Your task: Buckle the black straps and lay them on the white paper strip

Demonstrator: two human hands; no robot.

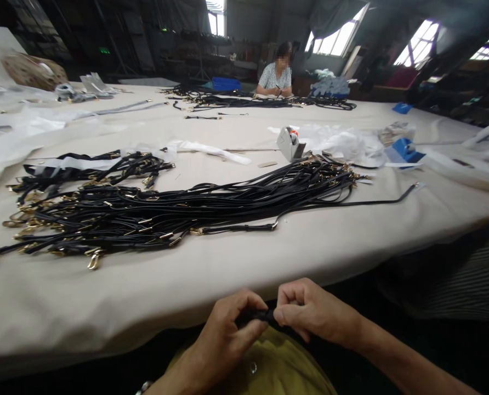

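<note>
At the table's near edge, my left hand [232,323] grips a black strap [263,315] between thumb and fingers. Close beside it, my right hand [310,310] is closed, pinching the same strap a short way to the right. Most of the strap is hidden by my fingers. Beyond my hands lies a big pile of black straps [211,206] with gold-coloured clasps, stretched sideways across the table. Gold clasps [94,258] hang out at the pile's near left side. One strap end [392,202] sticks out to the right.
A pale cloth covers the table [310,247]. Behind the pile stand a tape dispenser [290,144], white plastic wrapping [343,144] and a blue dispenser [407,149]. Across the table a person [275,77] sits by more black straps [244,101] and a blue bin [226,83].
</note>
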